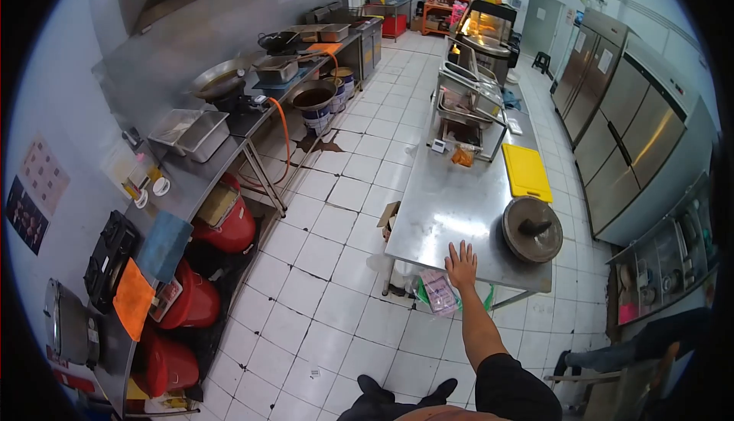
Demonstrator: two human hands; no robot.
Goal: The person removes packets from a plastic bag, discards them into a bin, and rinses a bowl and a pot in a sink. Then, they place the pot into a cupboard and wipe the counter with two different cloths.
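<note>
My right hand [461,266] reaches forward over the near edge of the steel table [440,211]. Its fingers are spread and it holds nothing. The palm appears to lie on or just over the table top; contact is hard to make out. To the right of the hand stands a round stone mortar [512,241] with a dark pestle [534,227] in it. A yellow cutting board [527,173] lies beyond the mortar. Below the hand, under the table edge, hangs or rests a pink plastic packet [440,293]. My left hand is out of view.
A metal rack with trays [466,104] stands farther along the table. On the left, a steel counter [222,153] carries pans and a wok [222,79], with red buckets [191,295] beneath. Steel refrigerators [634,131] line the right. A seated person's leg [612,356] shows lower right.
</note>
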